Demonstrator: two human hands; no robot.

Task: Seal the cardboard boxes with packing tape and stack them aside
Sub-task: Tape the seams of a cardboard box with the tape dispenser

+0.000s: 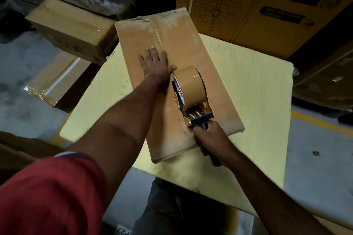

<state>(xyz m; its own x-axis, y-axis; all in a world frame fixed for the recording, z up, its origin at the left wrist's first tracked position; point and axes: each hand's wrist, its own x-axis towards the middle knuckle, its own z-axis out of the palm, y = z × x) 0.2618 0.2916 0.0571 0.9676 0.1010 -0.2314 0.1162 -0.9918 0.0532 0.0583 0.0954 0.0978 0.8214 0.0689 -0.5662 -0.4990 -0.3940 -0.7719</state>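
Red sleeve (47,192) closest. Right hand (212,139) gripping tape dispenser (191,91) on cardboard box (191,44); left hand (154,63) pressing flat, fingers spread. Box on yellow sheet (257,82). Mid-seam taping, seemingly; next, probably pulling toward near edge, then cutting.
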